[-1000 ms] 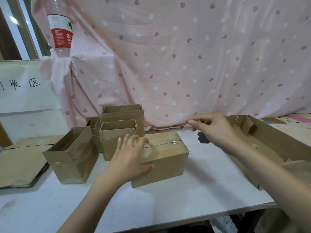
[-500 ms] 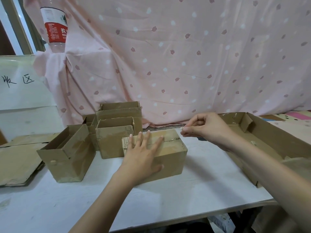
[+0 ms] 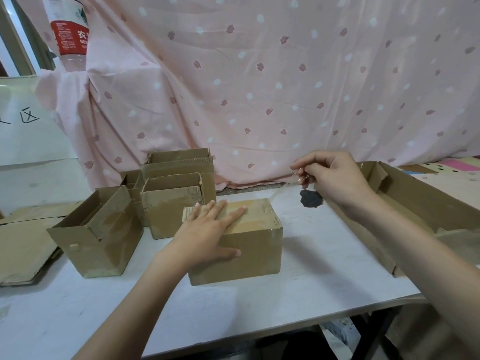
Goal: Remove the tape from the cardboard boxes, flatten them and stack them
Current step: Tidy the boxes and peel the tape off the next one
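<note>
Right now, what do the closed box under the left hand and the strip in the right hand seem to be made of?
Closed box: brown corrugated cardboard, matte; fluted edge shows at its left flap. Strip: probably clear glossy plastic tape; it is see-through and glints. The left hand presses flat on the box; the right hand pinches the strip.

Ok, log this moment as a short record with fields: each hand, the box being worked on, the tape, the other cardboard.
left hand: pressed flat on top of the closed box, thumb down its near face
right hand: raised behind and right of the box, pinching the clear tape strip
closed box: upright on the white table, flaps shut
clear tape strip: stretched from the box's far right corner up to the right hand
open boxes: clustered left and behind, tops open
flattened cardboard: lying at far left
</note>
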Demonstrator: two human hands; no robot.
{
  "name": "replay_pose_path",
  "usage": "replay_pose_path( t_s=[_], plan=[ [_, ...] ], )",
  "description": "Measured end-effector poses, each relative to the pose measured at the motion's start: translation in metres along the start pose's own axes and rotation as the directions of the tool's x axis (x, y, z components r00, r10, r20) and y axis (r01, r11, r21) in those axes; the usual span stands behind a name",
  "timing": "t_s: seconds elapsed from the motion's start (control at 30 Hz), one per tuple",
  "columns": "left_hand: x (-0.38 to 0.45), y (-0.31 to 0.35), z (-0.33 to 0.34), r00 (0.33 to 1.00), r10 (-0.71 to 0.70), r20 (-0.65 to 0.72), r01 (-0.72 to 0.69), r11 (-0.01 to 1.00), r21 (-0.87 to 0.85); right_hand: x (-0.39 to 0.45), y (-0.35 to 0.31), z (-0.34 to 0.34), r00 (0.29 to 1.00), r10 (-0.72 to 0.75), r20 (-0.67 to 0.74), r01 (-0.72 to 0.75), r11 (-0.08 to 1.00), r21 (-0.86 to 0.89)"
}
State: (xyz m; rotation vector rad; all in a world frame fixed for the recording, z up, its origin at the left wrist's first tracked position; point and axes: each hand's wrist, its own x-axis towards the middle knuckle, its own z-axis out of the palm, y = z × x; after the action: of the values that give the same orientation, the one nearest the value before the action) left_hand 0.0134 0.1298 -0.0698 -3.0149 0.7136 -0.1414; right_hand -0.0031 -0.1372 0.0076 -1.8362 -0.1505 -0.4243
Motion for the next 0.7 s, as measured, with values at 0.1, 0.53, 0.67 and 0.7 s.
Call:
replay_pose_path(
  t_s=[0.1,0.53,0.67,0.7],
  plan=[
    [0.001,-0.001,-0.001,1.000,0.011,0.007,-0.011,1.000,0.002,-0.010,0.000,0.010,0.999,-0.041,-0.008,0.040,0.999,-0.029],
    [0.005,-0.001,0.001,1.000,-0.004,0.025,0.004,1.000,-0.015,-0.060,0.036,0.059,0.964,-0.193,0.182,0.240,0.347,-0.907],
    [0.005,0.000,0.000,0.999,-0.013,0.030,0.013,1.000,-0.011,-0.060,0.038,0.057,0.956,-0.186,0.226,0.281,0.369,-0.886],
    [0.005,0.000,0.000,1.000,-0.012,0.028,0.013,1.000,-0.011,-0.060,0.040,0.055,0.951,-0.206,0.232,0.296,0.380,-0.876]
  ],
)
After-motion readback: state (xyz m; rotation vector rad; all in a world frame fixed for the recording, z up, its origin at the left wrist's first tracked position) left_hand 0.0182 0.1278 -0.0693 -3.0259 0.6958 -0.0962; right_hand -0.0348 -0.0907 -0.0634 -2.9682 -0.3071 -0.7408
